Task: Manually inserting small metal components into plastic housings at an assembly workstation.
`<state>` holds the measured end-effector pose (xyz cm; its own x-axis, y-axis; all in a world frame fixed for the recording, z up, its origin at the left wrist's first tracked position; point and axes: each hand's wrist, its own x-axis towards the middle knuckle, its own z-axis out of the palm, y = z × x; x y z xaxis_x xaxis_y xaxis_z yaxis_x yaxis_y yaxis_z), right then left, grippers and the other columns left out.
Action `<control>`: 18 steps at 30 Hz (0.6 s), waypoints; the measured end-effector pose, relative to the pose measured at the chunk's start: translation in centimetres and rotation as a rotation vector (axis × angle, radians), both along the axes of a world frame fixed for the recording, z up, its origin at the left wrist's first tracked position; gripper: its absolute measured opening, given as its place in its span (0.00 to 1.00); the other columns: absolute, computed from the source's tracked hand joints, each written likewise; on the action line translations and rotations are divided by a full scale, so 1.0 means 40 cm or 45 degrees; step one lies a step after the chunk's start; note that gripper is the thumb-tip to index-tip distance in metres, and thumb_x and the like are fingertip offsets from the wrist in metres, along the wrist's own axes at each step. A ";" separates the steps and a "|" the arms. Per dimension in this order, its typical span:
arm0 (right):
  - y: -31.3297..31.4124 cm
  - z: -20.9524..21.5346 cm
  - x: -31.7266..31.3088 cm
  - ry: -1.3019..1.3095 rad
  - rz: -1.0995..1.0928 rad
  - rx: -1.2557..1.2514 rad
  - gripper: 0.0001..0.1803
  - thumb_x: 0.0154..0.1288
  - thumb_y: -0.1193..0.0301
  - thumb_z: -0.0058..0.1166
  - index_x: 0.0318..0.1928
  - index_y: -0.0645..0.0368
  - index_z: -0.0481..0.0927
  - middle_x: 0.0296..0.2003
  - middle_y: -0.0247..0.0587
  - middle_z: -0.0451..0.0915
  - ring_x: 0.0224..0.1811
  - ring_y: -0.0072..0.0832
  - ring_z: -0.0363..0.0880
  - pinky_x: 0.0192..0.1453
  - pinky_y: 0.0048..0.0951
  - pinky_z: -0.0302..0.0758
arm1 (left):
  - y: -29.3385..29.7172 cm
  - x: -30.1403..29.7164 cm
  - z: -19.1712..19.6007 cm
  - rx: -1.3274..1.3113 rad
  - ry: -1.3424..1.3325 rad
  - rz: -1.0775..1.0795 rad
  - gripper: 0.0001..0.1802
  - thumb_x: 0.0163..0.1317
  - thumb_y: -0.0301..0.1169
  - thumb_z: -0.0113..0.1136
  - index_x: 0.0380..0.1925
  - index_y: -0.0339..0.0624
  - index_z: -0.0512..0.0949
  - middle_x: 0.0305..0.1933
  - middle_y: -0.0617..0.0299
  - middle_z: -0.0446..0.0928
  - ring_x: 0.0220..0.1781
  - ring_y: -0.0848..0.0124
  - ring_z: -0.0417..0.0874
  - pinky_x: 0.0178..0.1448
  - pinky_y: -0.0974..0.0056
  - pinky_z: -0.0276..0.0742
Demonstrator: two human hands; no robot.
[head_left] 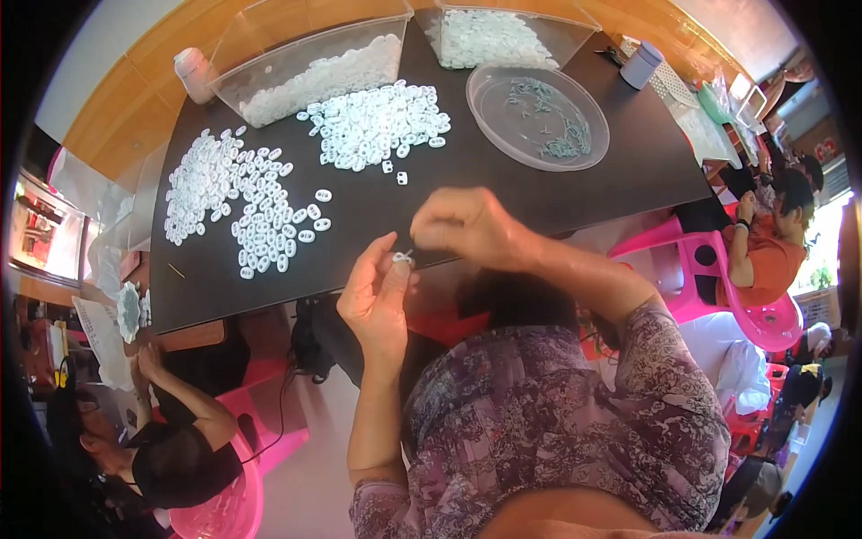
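Note:
Over the near edge of the dark table, my left hand (379,289) pinches a small white oval piece (403,258) between thumb and fingers. My right hand (471,226) is just above and to the right of it, fingers curled together; whether a tiny part is between them I cannot make out. Ahead of my hands lie heaps of white oval pieces with two holes, one pile (377,126) in the middle and another pile (262,207) at the left. A round clear tray (474,112) at the right holds small grey-green parts.
Two clear bins, one left (235,79) and one right (575,40), hold white pieces along the far side. A white bottle (193,74) and a grey-lidded container (642,65) stand nearby. People sit on pink chairs at left (180,449) and right (763,242).

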<state>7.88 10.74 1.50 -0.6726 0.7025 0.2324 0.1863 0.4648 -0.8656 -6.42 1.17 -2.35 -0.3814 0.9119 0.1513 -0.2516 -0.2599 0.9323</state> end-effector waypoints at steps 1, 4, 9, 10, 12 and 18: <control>0.025 0.005 0.000 0.053 -0.073 -0.003 0.07 0.58 0.74 0.55 0.35 0.64 0.80 0.34 0.40 0.80 0.38 0.23 0.78 0.43 0.25 0.73 | 0.004 -0.001 0.000 0.004 0.002 -0.004 0.14 0.59 0.20 0.57 0.46 0.29 0.74 0.29 0.60 0.77 0.27 0.76 0.76 0.30 0.74 0.73; 0.132 -0.011 -0.013 -0.127 -0.315 0.600 0.08 0.54 0.76 0.56 0.37 0.58 0.82 0.32 0.46 0.79 0.37 0.36 0.78 0.42 0.31 0.73 | 0.015 -0.011 -0.002 0.031 -0.058 0.036 0.12 0.59 0.19 0.57 0.43 0.28 0.76 0.30 0.56 0.78 0.27 0.74 0.77 0.30 0.72 0.74; 0.242 -0.080 -0.042 -0.351 -0.369 1.096 0.09 0.52 0.77 0.55 0.35 0.54 0.81 0.26 0.43 0.74 0.33 0.40 0.73 0.36 0.38 0.70 | 0.028 -0.015 -0.017 -0.020 -0.133 0.040 0.10 0.58 0.19 0.58 0.41 0.28 0.77 0.30 0.54 0.79 0.25 0.72 0.78 0.28 0.71 0.75; 0.249 -0.086 -0.043 -0.406 -0.359 1.210 0.09 0.51 0.77 0.55 0.34 0.54 0.81 0.24 0.41 0.72 0.32 0.39 0.72 0.34 0.39 0.69 | 0.029 -0.014 -0.016 -0.018 -0.132 0.040 0.10 0.58 0.19 0.58 0.41 0.28 0.77 0.30 0.54 0.79 0.25 0.72 0.78 0.28 0.71 0.75; 0.251 -0.086 -0.042 -0.462 -0.321 1.245 0.08 0.51 0.77 0.55 0.34 0.54 0.81 0.24 0.41 0.72 0.32 0.39 0.72 0.34 0.38 0.69 | 0.028 -0.016 -0.014 -0.039 -0.153 0.040 0.10 0.58 0.19 0.58 0.41 0.28 0.77 0.30 0.53 0.79 0.25 0.72 0.78 0.28 0.71 0.75; 0.222 -0.057 -0.024 -0.425 -0.278 1.136 0.06 0.45 0.79 0.53 0.27 0.58 0.78 0.25 0.46 0.73 0.33 0.43 0.73 0.34 0.41 0.70 | 0.031 -0.024 -0.017 -0.026 -0.157 0.032 0.10 0.58 0.20 0.58 0.40 0.28 0.77 0.29 0.54 0.79 0.25 0.72 0.78 0.27 0.71 0.75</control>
